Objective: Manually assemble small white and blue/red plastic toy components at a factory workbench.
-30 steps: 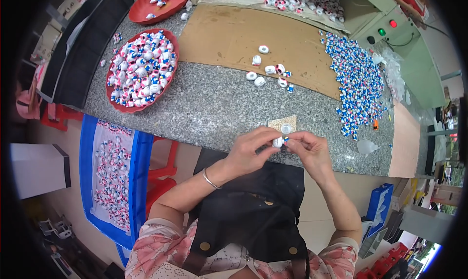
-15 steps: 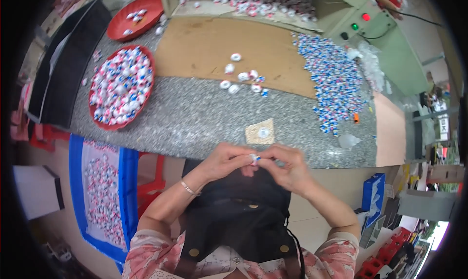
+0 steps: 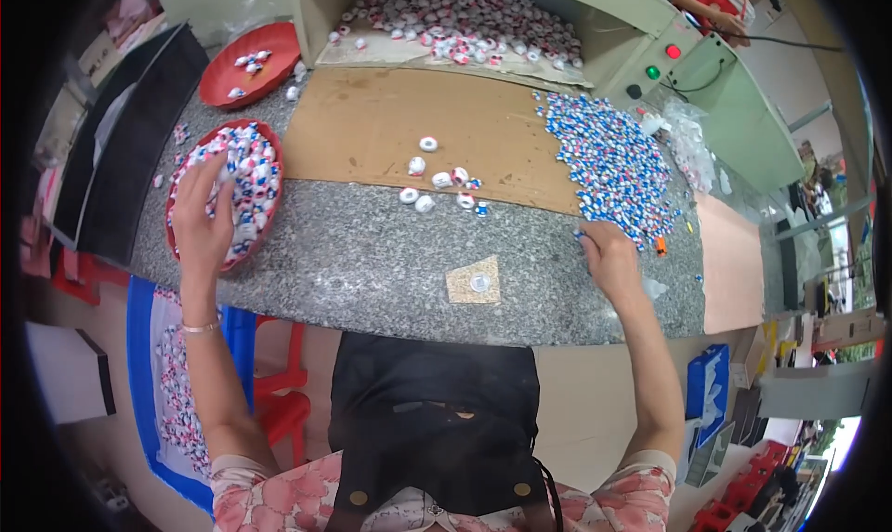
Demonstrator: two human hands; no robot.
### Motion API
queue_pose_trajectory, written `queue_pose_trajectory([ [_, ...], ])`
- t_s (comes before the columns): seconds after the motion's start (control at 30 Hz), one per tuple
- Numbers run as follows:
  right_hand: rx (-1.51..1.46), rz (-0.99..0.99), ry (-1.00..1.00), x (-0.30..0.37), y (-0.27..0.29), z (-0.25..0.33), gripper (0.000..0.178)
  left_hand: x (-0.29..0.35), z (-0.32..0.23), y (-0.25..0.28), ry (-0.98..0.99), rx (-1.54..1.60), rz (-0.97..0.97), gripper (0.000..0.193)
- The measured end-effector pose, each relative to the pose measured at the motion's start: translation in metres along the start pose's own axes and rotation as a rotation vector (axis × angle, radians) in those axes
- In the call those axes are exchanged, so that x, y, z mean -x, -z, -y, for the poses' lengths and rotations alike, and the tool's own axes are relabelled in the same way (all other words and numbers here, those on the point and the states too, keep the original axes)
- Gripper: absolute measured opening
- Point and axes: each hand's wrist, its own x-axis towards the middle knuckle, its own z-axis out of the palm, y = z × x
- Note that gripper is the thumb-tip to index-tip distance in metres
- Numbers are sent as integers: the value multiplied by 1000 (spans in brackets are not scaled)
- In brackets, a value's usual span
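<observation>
My left hand (image 3: 200, 221) reaches over a red basket (image 3: 277, 174) heaped with white round pieces (image 3: 251, 165) marked pink and blue. Its thumb and fingers are apart; a pale piece shows between them, apparently loose. At the right, my right hand (image 3: 613, 261) is closed in a pinch on a small blue piece (image 3: 580, 235), at the near edge of a spread pile of small blue, white and pink pieces (image 3: 609, 151). Between the hands, near the table's front edge, lies a tan speckled pad (image 3: 472, 285) with a small round disc (image 3: 478, 282) on it.
Several white round pieces (image 3: 416, 166) lie by the cardboard sheet (image 3: 372, 114). Behind it, an open-fronted box (image 3: 307, 30) holds many more. A second red basket (image 3: 209, 91) stands at the back left, a blue crate (image 3: 139, 383) below. Another person (image 3: 720, 7) is at the far right.
My hands have parted from their pinch together at the front edge. The left has moved to the red basket and opened; the right has reached the small-piece pile and closed on one.
</observation>
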Motion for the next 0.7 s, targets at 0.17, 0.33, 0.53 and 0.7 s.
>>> queue_pose_trajectory([
  [0.17,171,73,117,-5,-13,-11,20,-2,65,-5,90,-255,146,38],
  [0.33,90,42,29,5,-8,11,17,-13,19,-16,35,-322,-109,41],
  [0.53,-297,244,-97,31,4,65,17,-15,-84,-96,-14,376,355,29],
  [0.7,-109,325,-80,50,2,87,12,-26,-89,-184,49,437,556,28],
])
